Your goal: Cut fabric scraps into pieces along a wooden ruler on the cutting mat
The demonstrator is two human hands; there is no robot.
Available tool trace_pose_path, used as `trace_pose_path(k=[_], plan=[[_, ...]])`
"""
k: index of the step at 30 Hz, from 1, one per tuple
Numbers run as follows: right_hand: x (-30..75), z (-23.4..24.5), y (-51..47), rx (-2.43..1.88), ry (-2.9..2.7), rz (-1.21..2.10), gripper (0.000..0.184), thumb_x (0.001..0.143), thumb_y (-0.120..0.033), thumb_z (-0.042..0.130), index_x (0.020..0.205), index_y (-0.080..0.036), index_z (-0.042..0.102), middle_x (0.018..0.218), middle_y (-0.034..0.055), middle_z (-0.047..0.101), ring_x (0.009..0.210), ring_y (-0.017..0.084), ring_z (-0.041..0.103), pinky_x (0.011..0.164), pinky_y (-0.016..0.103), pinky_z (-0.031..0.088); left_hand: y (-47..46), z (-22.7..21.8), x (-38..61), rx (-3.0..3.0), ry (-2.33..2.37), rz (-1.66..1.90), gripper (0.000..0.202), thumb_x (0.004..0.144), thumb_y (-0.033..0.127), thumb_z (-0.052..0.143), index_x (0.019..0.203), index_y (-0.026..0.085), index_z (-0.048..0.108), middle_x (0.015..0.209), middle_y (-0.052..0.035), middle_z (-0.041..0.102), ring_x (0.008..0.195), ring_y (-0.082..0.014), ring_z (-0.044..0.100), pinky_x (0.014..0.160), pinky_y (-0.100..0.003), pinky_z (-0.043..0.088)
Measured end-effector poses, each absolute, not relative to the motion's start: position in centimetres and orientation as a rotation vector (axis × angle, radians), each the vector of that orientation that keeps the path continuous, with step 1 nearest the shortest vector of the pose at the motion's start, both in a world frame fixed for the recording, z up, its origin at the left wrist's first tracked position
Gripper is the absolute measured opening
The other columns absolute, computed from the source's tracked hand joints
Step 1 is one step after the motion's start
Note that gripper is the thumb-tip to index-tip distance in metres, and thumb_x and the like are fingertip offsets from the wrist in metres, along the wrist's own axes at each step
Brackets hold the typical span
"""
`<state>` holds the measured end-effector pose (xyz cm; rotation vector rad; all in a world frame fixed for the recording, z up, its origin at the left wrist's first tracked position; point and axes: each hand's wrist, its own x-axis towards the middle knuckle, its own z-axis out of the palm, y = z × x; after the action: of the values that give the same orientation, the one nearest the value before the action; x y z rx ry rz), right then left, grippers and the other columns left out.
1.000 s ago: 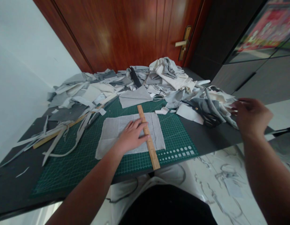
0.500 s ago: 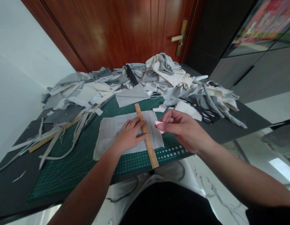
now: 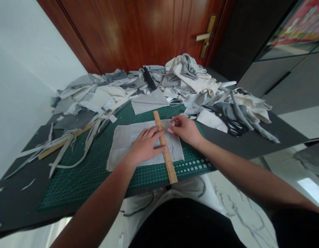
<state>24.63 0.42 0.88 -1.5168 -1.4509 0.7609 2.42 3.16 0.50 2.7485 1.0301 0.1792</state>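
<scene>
The left hand (image 3: 146,146) lies flat with fingers spread, pressing a wooden ruler (image 3: 165,146) onto a pale grey fabric piece (image 3: 123,141) at the middle of the green cutting mat (image 3: 79,172). At its 3 o'clock, just across the ruler, the right hand (image 3: 185,129) is pinched narrow on a small pink piece, probably tailor's chalk (image 3: 170,130), its tip at the ruler's edge near the fabric's far end. The fabric looks thin, limp and light, likely to creep or wrinkle unless held down; the ruler is stiff and best pinned mid-length. The chalk seems small and brittle, so a fingertip grip suits it. Fabric scraps (image 3: 185,79) crowd the table (image 3: 252,141) from 10 to 2 o'clock, with black scissors (image 3: 233,127) among them. No writing or brand can be read.
</scene>
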Motion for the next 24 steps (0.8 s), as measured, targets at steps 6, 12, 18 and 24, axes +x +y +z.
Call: trace_pose_path(k=[6, 12, 18, 24], plan=[[23.4, 0.7, -0.3, -1.614, -1.806, 0.321, 0.003, 0.085, -0.019, 0.065, 0.083, -0.018, 0.067, 0.080, 0.0039, 0.066, 0.075, 0.017, 0.059, 0.072, 0.029, 0.044, 3.3, 0.3, 2.5, 2.722, 1.021, 0.163, 0.069, 0.097, 0.054, 0.054, 0.156, 0.024, 0.038, 0.166, -0.0113, 0.033, 0.154, -0.0313, 0.030, 0.129, -0.054, 0.014], [23.4, 0.8, -0.9, -1.556, -1.939, 0.367, 0.010, 0.090, -0.025, 0.066, 0.093, -0.017, 0.072, 0.087, 0.0055, 0.068, 0.078, 0.017, 0.062, 0.074, 0.029, 0.046, 3.2, 0.4, 2.4, 2.736, 1.012, 0.130, 0.073, 0.094, 0.062, 0.056, 0.155, 0.025, 0.039, 0.167, -0.0129, 0.032, 0.156, -0.0326, 0.027, 0.128, -0.057, 0.013], [25.2, 1.7, -1.0, -1.440, -2.015, 0.740, 0.024, 0.085, -0.016, 0.069, 0.108, -0.019, 0.074, 0.089, 0.0022, 0.074, 0.079, 0.016, 0.068, 0.077, 0.028, 0.050, 2.8, 0.8, 2.4, 2.751, 1.019, 0.097, 0.067, 0.094, 0.060, 0.059, 0.152, 0.030, 0.046, 0.169, -0.0091, 0.028, 0.156, -0.0319, 0.025, 0.129, -0.055, 0.014], [25.3, 1.7, -0.7, -1.468, -2.007, 0.741, 0.022, 0.084, -0.019, 0.072, 0.106, -0.019, 0.076, 0.089, 0.0025, 0.077, 0.077, 0.016, 0.070, 0.075, 0.028, 0.051, 2.9, 0.6, 2.4, 2.740, 1.028, 0.107, 0.068, 0.094, 0.061, 0.058, 0.153, 0.030, 0.044, 0.169, -0.0093, 0.028, 0.157, -0.0301, 0.025, 0.129, -0.054, 0.014]])
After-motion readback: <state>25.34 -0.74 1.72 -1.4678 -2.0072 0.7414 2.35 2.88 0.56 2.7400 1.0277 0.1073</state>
